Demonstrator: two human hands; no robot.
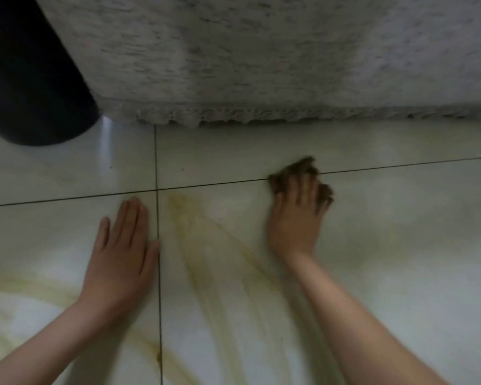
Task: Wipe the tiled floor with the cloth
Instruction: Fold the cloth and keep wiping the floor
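The person's right hand (296,218) is curled over a bunched brown cloth (303,165), fingers clamped round it. It presses the cloth onto the tiled floor (400,245), right on a grout line (206,186) that runs left to right. The hand is blurred, so the finer finger positions cannot be made out. The left hand (122,257) lies flat on the tile with fingers straight, holding nothing, apparently as a prop.

Yellowish streaks (206,245) lie between the two hands, to the near left of the cloth. Their long axis runs from the grout crossing back towards the person. The cloth hand is the one placed to take them, probably by drawing near and leftward along the streaks.

Beyond the cloth hangs a grey fabric with a lacy hem (261,65), and a black object (25,79) stands at far left.
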